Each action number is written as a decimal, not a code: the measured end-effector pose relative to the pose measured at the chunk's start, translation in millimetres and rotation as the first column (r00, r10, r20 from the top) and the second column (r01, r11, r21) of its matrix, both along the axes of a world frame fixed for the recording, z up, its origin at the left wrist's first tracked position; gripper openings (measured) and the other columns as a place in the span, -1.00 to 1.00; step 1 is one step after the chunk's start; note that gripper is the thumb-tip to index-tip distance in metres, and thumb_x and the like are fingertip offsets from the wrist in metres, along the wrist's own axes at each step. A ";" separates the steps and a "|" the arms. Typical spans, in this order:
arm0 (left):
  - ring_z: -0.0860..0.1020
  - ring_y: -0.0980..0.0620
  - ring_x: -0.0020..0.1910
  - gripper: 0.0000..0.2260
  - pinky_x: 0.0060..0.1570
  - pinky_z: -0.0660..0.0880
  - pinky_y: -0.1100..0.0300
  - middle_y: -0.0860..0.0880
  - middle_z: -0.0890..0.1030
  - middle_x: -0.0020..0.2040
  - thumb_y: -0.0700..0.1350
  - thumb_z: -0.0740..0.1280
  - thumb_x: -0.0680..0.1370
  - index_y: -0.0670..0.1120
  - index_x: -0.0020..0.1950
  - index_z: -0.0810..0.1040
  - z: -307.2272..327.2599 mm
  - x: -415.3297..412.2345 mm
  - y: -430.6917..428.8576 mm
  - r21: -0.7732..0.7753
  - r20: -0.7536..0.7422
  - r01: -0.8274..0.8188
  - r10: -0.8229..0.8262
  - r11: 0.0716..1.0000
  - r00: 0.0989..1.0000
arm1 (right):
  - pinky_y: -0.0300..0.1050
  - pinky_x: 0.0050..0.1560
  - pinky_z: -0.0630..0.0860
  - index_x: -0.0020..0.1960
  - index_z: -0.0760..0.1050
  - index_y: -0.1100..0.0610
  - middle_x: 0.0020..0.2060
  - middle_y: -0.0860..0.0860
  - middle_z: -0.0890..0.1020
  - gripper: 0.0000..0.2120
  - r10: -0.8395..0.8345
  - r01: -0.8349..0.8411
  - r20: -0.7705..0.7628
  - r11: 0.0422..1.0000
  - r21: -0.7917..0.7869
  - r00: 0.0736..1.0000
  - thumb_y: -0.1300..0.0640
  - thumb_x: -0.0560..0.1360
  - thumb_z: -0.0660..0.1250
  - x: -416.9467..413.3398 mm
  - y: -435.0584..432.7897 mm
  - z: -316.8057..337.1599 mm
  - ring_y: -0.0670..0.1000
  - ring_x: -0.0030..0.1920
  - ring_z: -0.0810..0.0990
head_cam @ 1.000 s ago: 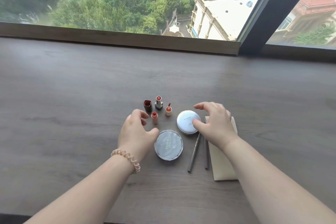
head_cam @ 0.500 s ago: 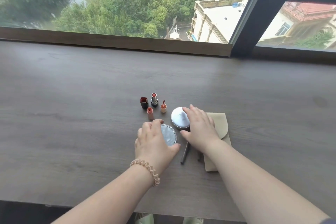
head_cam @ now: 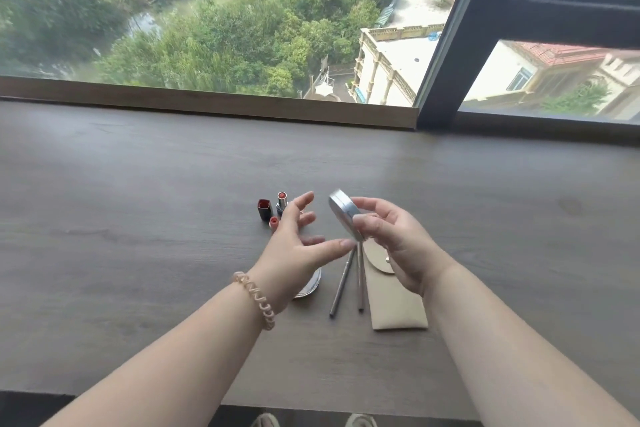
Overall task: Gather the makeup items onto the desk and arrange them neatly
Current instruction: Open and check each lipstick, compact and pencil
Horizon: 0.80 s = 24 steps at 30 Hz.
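My right hand holds a round white compact on edge above the desk, thumb and fingers curled round its rim. My left hand hovers just left of it with fingers spread, holding nothing. Under my left hand lies a silver compact, mostly hidden. Three small lipsticks stand behind: a dark red one, a silver one and a short pink one. Two thin pencils lie side by side beside a beige pouch.
The dark wooden desk runs wide to both sides, its near edge at the bottom of the view. A window sill and a dark window frame close off the back. My shoes show below the desk edge.
My right hand has lifted the white compact off the desk and tilted it on edge. My left hand has come off the silver compact and risen with fingers spread.
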<state>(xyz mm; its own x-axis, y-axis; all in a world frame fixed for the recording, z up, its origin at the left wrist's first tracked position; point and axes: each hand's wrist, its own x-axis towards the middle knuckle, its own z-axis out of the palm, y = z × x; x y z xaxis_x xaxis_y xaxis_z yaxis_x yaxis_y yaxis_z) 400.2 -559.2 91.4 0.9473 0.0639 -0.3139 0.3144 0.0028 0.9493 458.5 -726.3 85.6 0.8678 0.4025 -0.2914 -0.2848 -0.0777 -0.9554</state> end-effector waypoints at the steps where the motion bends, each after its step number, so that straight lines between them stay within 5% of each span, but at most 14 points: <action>1: 0.61 0.08 0.08 -0.17 0.03 0.51 0.17 0.03 0.44 0.27 0.03 0.56 0.19 0.22 0.39 0.27 9.2 -0.5 -3.4 -0.107 0.014 0.032 -0.031 0.994 0.999 | -0.35 -0.11 0.42 0.21 0.50 0.12 -0.13 0.04 0.62 -0.34 0.038 -0.039 0.032 0.999 0.012 0.999 -0.09 0.16 0.48 -4.9 -3.4 11.5 -0.17 -0.19 0.59; 6: 0.65 -0.04 -0.06 -0.41 -0.17 0.58 0.19 -0.11 0.63 0.00 -0.12 0.51 0.26 -0.02 0.26 0.45 41.2 -6.2 -20.7 -0.385 0.075 0.074 -0.049 0.920 0.996 | -0.06 0.15 0.51 0.09 0.58 0.15 -0.02 0.15 0.69 -0.32 0.135 -0.116 0.169 0.986 -0.120 0.976 -0.35 0.20 0.44 -23.9 -18.1 56.3 0.06 0.03 0.65; 11: 0.65 -0.09 -0.12 -0.38 -0.13 0.58 0.11 -0.10 0.66 -0.08 -0.06 0.50 0.18 -0.06 0.23 0.48 62.4 -11.7 -23.6 -0.486 0.087 0.103 -0.069 0.868 0.994 | 0.04 0.28 0.44 0.15 0.56 -0.08 0.03 -0.10 0.67 -0.68 0.186 -0.042 0.409 0.941 -0.337 0.893 -0.12 0.43 0.36 -39.0 -26.0 95.4 -0.16 0.14 0.58; 15: 0.62 -0.07 -0.19 -0.57 -0.14 0.57 0.11 -0.06 0.63 -0.11 -0.07 0.44 0.27 -0.09 0.13 0.54 72.1 -15.5 -18.2 -0.456 0.145 0.204 -0.154 0.866 0.977 | -0.03 0.47 0.03 0.28 0.43 -0.16 0.09 -0.18 0.63 -0.62 0.421 -0.051 0.549 0.824 -0.564 0.722 -0.09 0.47 0.22 -44.9 -15.3 122.2 -0.26 0.16 0.53; 19: 0.62 -0.16 -0.06 -0.56 0.13 0.48 -0.12 -0.16 0.64 0.02 -0.09 0.43 0.32 -0.14 0.18 0.53 74.0 -24.9 -5.8 -0.416 0.165 0.221 -0.165 0.882 0.972 | -0.02 0.49 0.05 0.32 0.35 -0.07 0.01 -0.07 0.65 -0.60 0.564 -0.030 0.562 0.721 -0.692 0.606 0.09 0.48 0.20 -49.3 0.7 130.3 -0.04 0.09 0.59; 24: 0.65 -0.14 -0.16 -0.60 -0.08 0.58 0.03 -0.21 0.63 -0.06 -0.14 0.42 0.32 -0.20 0.13 0.54 72.9 -36.3 6.6 -0.490 0.194 0.170 -0.083 0.855 0.978 | -0.01 0.48 0.11 0.33 0.34 0.08 -0.15 -0.05 0.60 -0.58 0.670 0.075 0.597 0.635 -0.769 0.442 0.15 0.47 0.14 -53.6 22.5 124.2 -0.06 -0.22 0.42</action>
